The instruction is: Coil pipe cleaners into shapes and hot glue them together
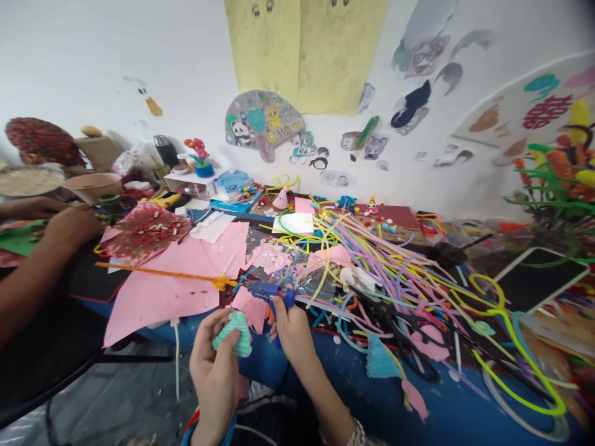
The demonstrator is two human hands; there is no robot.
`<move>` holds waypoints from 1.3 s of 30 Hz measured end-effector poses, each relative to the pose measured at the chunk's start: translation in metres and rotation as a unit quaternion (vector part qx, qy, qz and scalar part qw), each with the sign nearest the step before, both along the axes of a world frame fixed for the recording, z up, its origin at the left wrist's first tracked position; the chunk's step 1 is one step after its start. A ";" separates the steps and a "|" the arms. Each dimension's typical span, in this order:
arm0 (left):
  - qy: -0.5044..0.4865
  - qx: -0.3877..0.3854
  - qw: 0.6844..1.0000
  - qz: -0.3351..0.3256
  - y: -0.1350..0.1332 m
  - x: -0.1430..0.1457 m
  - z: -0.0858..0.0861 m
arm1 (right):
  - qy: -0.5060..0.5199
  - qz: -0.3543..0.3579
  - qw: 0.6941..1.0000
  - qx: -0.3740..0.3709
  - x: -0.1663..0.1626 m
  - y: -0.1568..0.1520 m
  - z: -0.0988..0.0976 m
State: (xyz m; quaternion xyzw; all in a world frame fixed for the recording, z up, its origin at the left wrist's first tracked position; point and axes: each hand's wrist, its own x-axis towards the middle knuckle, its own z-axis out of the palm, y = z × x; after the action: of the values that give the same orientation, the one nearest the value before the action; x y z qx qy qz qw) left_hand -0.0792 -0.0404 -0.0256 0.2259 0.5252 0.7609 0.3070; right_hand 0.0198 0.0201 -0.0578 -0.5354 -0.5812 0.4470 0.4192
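Lower centre of frame: left hand [214, 352] pinches a ribbed mint-green fuzzy piece [239, 339] between thumb and fingers, apparently to steady it, while right hand [292, 328] grasps a blue plastic glue gun [266, 289] by its handle, pointed leftward, likely sparing the skin.

At 12 o'clock, the top edge cuts off the yellow paper [274, 56]. At 9 o'clock, the left edge cuts off another person's arm [30, 285]. At 7 o'clock, the left hand [214, 362] hides some of the bumpy green piece [239, 323]. At 6 o'clock, the right hand [294, 333] covers part of the blue glue gun [266, 290].
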 end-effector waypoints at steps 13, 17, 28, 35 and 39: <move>0.058 -0.075 0.992 -0.081 -0.006 0.015 -0.023 | -0.144 -0.041 0.985 0.091 0.036 -0.021 0.030; 0.032 -0.060 0.992 -0.105 -0.003 0.028 -0.019 | 0.058 0.067 0.994 0.060 0.040 -0.044 0.036; -0.089 -0.006 0.973 -0.211 -0.001 0.043 -0.011 | 0.164 -0.028 0.984 0.064 0.045 -0.050 0.030; -0.099 -0.069 0.942 -0.312 0.010 0.032 0.001 | 0.194 -0.003 0.980 0.044 0.056 -0.049 0.033; -0.088 -0.075 0.942 -0.316 0.013 0.031 -0.003 | 0.181 -0.012 0.982 0.042 0.058 -0.051 0.032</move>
State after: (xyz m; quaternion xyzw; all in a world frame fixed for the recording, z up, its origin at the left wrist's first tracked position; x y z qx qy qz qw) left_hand -0.0481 -0.0273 -0.0290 0.2884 0.4532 0.6000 0.5928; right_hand 0.0773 -0.0312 -0.0254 -0.4341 -0.5075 0.5071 0.5448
